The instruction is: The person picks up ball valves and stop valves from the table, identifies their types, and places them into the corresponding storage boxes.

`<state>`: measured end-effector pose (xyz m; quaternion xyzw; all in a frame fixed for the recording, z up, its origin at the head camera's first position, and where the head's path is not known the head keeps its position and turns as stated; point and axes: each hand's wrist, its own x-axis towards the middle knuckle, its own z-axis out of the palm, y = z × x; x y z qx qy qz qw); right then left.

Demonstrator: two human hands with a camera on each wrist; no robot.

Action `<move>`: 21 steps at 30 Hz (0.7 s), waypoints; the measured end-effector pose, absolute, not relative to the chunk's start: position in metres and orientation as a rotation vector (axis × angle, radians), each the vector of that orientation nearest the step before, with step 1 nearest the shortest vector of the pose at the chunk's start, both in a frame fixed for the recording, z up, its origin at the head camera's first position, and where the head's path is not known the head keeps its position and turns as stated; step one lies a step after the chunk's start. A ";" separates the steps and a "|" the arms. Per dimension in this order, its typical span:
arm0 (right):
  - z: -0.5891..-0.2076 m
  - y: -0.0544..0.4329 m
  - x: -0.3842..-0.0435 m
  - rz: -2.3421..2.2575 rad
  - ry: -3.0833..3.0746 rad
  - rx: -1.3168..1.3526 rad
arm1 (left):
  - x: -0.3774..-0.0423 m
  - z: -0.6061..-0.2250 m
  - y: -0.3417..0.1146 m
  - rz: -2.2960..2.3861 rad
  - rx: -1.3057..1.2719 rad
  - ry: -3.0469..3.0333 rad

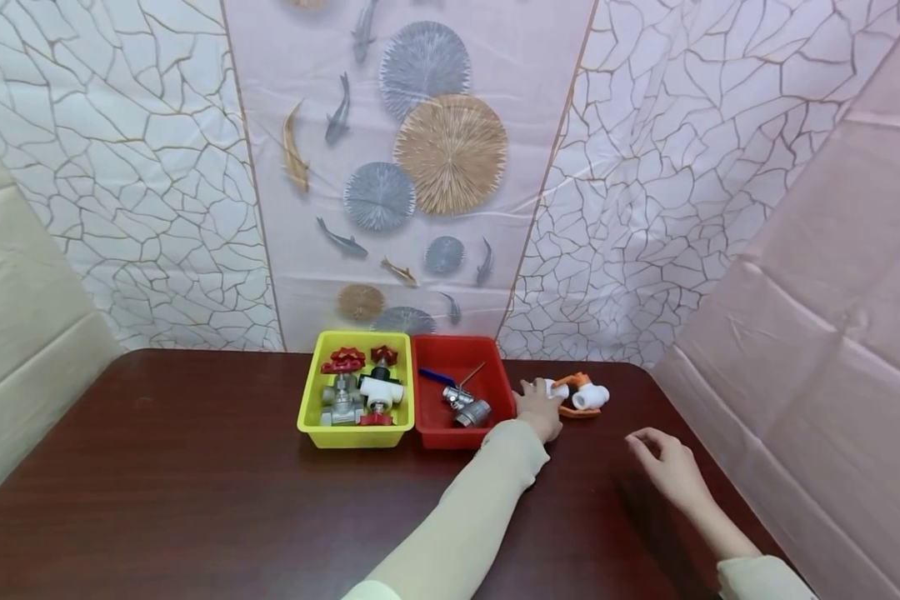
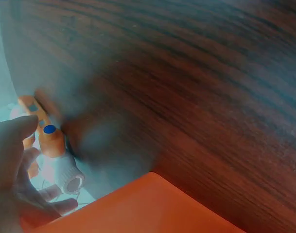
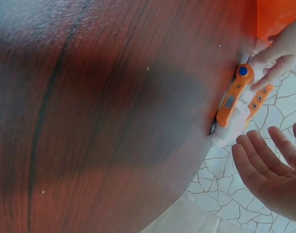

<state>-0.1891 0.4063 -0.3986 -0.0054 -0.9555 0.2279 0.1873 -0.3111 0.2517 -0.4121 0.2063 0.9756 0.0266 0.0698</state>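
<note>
Two white plastic ball valves with orange lever handles lie on the table right of the red bin. My left hand (image 1: pixel 537 410) is at the nearer ball valve (image 2: pixel 53 158), its fingers spread about the white body and orange handle; a firm grip does not show. The other ball valve (image 1: pixel 590 396) lies just to its right, with its orange lever (image 3: pixel 228 104) visible in the right wrist view. My right hand (image 1: pixel 673 471) hovers over the table's right side, fingers loosely bent, holding nothing.
A red bin (image 1: pixel 461 437) beside my left hand holds metal ball valves, one with a blue lever. Left of it, a yellow bin (image 1: pixel 356 437) holds several valves with red handwheels. Patterned cloth (image 1: pixel 615 250) hangs behind the dark wooden table (image 1: pixel 195 483), and a plain cloth (image 1: pixel 817 375) borders its right side.
</note>
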 end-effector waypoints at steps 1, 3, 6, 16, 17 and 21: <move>-0.398 0.407 -0.189 0.641 -2.686 -0.011 | -0.312 -0.413 0.252 0.061 0.620 2.937; -0.397 0.407 -0.189 0.641 -2.678 -0.003 | -0.313 -0.412 0.252 0.038 0.619 2.941; -0.397 0.406 -0.189 0.639 -2.668 0.007 | -0.312 -0.411 0.251 -0.017 0.625 2.921; -0.400 0.404 -0.190 0.661 -2.697 -0.010 | -0.302 -0.414 0.249 -0.354 0.794 2.920; -0.399 0.404 -0.190 0.659 -2.696 -0.011 | -0.301 -0.412 0.248 -0.351 0.833 2.916; -0.395 0.403 -0.192 0.645 -2.679 -0.013 | -0.299 -0.405 0.249 -0.305 0.978 2.887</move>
